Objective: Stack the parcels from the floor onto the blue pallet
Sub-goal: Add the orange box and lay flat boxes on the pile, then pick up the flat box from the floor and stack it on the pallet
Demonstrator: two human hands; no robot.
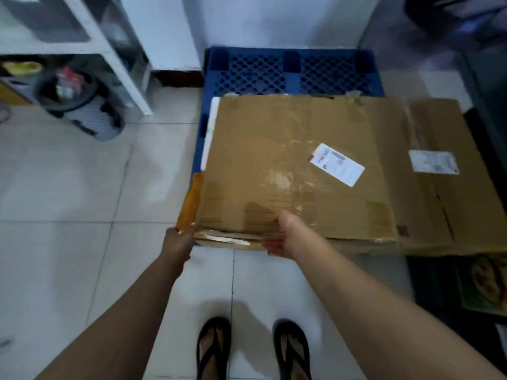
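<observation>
At frame centre, the left hand [178, 242] grips the near-left corner and the right hand [282, 237] pinches the near edge, thumb on top, of a flat cardboard parcel [288, 165] lying on the blue pallet [290, 69].

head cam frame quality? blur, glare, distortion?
Head view: motion-soft throughout, white label on the top parcel unreadable; mild sheen off its tape; floor tile joints show little bowing; dim bluish light, soft shadows round the sandals.

We count one blue pallet [293, 69]; two brown parcels in plain sight, the top parcel [288, 160] and the right parcel [444, 209]; two white labels [338, 164]; two hands, left hand [178, 239] and right hand [282, 237]; two black sandals [212, 349].
</observation>
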